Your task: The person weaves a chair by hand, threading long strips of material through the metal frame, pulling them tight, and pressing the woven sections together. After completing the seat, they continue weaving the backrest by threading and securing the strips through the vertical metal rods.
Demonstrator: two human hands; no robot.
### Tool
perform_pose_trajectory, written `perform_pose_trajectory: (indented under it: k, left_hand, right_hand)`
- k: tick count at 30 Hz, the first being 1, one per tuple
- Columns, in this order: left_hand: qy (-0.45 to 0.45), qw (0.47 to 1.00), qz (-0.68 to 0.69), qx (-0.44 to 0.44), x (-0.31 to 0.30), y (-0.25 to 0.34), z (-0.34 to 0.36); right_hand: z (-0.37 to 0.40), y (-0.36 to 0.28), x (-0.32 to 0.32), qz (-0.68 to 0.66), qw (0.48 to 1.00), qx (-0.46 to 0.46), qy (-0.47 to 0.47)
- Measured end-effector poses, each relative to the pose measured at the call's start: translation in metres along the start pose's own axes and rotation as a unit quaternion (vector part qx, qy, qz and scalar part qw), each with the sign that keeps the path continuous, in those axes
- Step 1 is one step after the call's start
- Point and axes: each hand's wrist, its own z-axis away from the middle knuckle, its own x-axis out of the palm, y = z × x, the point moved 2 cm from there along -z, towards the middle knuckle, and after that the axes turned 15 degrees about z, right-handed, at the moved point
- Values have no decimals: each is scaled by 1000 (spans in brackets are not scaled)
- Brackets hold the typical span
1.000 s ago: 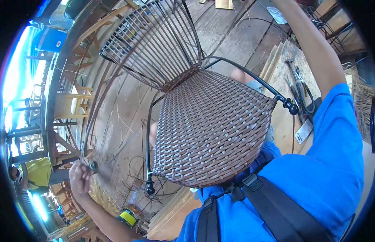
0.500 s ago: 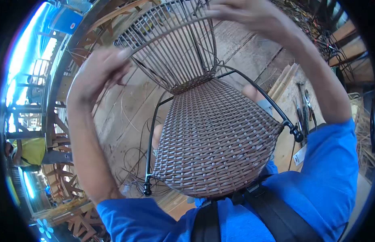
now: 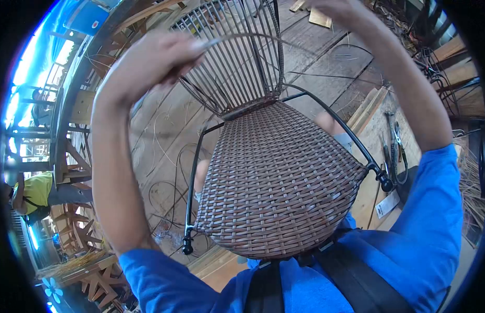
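Note:
A brown woven wicker chair (image 3: 279, 177) sits between my legs, its seat toward me and its slatted back at the top of the view. My left hand (image 3: 156, 65) is raised left of the chair back, fingers closed on a thin brown wicker strand (image 3: 247, 35). The strand arcs to the right across the open slats of the back. My right hand (image 3: 339, 9) is at the top edge, right of the chair back. Its fingers are cut off by the frame, so their grip is hidden.
Pliers (image 3: 398, 138) and a hammer (image 3: 390, 117) lie on a wooden board at the right. Loose strands (image 3: 169, 193) coil on the floor to the left. A person in a yellow shirt (image 3: 38, 193) is at the far left. A blue container (image 3: 86, 18) stands top left.
My left hand has moved up and to the right with the strand. My right hand has shifted up and right, partly out of the frame. The chair stays nearly in place.

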Motion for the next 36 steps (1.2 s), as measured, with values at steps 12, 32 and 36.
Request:
perform_pose_trajectory:
  k: [12,32,36]
  left_hand:
    - [160,871,453,-101,-96,-149,160]
    - [246,891,349,-154,-127,-135,182]
    - [302,861,393,-111,-104,-101,155]
  right_hand:
    - [101,335,-112,634,772,-30,41]
    - [52,240,-136,389,910,106,98]
    - [56,266,-122,459,812,353,-69]
